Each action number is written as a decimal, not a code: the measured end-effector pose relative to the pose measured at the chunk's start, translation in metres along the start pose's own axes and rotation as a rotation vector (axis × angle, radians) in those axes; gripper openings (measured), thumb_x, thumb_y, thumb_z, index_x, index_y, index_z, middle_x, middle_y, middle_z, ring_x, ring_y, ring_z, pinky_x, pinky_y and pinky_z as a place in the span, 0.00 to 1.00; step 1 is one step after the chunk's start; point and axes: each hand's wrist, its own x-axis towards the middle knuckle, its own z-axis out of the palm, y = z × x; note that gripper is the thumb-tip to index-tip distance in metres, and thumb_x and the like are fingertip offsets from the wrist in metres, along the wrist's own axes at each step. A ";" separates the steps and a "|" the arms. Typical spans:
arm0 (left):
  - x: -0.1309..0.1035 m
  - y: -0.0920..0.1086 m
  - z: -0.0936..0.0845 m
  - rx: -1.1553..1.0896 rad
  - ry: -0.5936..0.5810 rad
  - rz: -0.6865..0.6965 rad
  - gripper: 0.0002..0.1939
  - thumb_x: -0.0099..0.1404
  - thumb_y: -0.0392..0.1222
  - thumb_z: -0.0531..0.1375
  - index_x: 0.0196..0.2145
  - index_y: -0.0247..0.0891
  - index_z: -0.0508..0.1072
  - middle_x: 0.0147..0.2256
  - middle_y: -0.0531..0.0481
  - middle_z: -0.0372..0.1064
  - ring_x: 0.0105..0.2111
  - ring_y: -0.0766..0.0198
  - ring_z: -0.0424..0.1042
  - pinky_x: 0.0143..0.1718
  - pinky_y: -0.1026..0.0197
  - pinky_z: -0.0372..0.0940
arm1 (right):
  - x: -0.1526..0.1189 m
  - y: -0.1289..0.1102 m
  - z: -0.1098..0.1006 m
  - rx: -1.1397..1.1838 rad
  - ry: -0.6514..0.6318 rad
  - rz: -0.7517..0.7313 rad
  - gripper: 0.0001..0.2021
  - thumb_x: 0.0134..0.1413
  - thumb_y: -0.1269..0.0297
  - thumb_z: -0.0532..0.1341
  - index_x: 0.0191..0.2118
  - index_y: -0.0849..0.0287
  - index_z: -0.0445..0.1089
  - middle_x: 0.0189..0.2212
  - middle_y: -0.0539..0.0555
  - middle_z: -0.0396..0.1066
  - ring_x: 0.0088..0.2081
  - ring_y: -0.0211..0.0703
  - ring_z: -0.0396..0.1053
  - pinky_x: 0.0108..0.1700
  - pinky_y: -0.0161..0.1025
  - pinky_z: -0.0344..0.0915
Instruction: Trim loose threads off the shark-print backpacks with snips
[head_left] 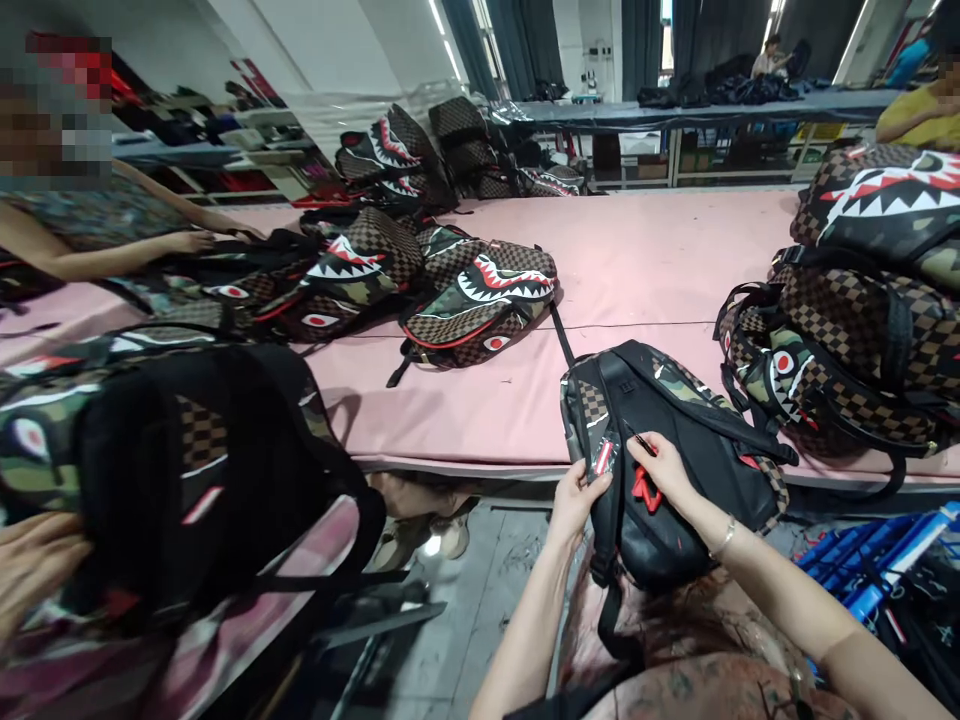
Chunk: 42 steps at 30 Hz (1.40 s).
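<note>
Nearest to the camera, patterned clothes (712, 690) were seen, and just beyond them the bag (675, 530) in work. It was laid with its black back upward, across the near edge of the bench (652, 240), its upper part over the pink cover and its lower part out above the clothes.

By the left hand (574, 500) a red and white label (604, 457) in shiny clear film was pinched, over the strap. By the right hand (667, 475) a small dark item (645, 446) was pinched just beside the label. Below these fingers a red item (646, 490) was seen; whether it was joined to the dark one could not be told.

As far as could be judged, the bag was already sewn and its straps were attached, so only small finishing seemed to be left. The label was not yet released, thus this step was judged unfinished.

Toward the right end of the bench a pile (862, 300) of similar bags was stacked, and more bags (487, 300) were lying toward the left. Whether these were completed or waiting could not be told. Before the near edge, at left, another bag (225, 450) was touched by a co-worker's hand (37, 565).
</note>
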 end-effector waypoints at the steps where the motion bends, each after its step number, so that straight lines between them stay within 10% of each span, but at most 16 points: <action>1: -0.004 -0.003 0.002 -0.045 0.004 0.001 0.24 0.43 0.41 0.68 0.39 0.33 0.72 0.36 0.46 0.73 0.35 0.62 0.71 0.39 0.62 0.64 | 0.005 -0.003 0.005 -0.027 0.028 -0.014 0.15 0.41 0.52 0.63 0.31 0.58 0.66 0.29 0.50 0.66 0.32 0.39 0.63 0.34 0.34 0.59; 7: -0.014 -0.016 0.000 -0.258 0.039 -0.044 0.23 0.43 0.37 0.68 0.40 0.35 0.72 0.37 0.47 0.74 0.35 0.63 0.72 0.39 0.63 0.64 | 0.023 -0.011 0.029 0.021 -0.045 0.005 0.16 0.36 0.52 0.65 0.20 0.59 0.61 0.17 0.45 0.56 0.19 0.31 0.53 0.20 0.29 0.51; 13: -0.010 -0.012 -0.015 -0.417 -0.016 -0.123 0.24 0.42 0.36 0.68 0.40 0.34 0.72 0.36 0.46 0.74 0.34 0.63 0.72 0.40 0.62 0.64 | 0.026 -0.005 0.007 0.140 -0.103 0.111 0.24 0.44 0.38 0.54 0.30 0.59 0.59 0.17 0.41 0.46 0.15 0.27 0.38 0.16 0.28 0.38; 22: -0.010 -0.009 -0.012 -0.513 -0.046 -0.138 0.20 0.46 0.35 0.67 0.39 0.35 0.72 0.34 0.48 0.74 0.32 0.63 0.73 0.39 0.61 0.65 | -0.028 -0.005 -0.006 -0.004 -0.099 -0.006 0.17 0.42 0.51 0.63 0.30 0.60 0.63 0.19 0.45 0.58 0.19 0.30 0.52 0.21 0.30 0.49; 42: -0.015 0.003 -0.018 -0.483 -0.126 -0.136 0.18 0.52 0.37 0.63 0.43 0.34 0.71 0.36 0.46 0.73 0.33 0.63 0.71 0.37 0.62 0.64 | -0.004 -0.002 0.000 -0.376 -0.150 -0.173 0.12 0.49 0.54 0.59 0.29 0.59 0.65 0.20 0.46 0.63 0.22 0.34 0.57 0.25 0.31 0.53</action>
